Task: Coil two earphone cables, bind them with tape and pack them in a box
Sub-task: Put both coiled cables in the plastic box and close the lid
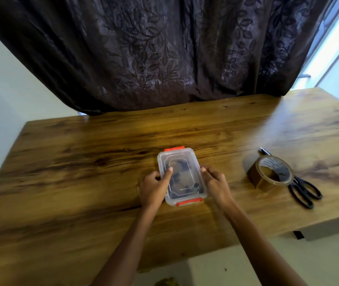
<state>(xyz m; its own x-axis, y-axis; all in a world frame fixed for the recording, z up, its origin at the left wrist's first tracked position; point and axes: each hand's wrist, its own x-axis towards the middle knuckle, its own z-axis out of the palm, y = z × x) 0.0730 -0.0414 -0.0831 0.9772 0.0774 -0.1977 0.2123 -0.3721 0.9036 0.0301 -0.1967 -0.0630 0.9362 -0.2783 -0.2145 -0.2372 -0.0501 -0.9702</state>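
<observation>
With the clear box [182,175] mid-table, lid on and dark cables dimly inside, the left hand [154,187] grips its 9 o'clock side, thumb on the lid, the right hand [216,183] braces 3 o'clock; press evenly, then snap both orange clips.
</observation>
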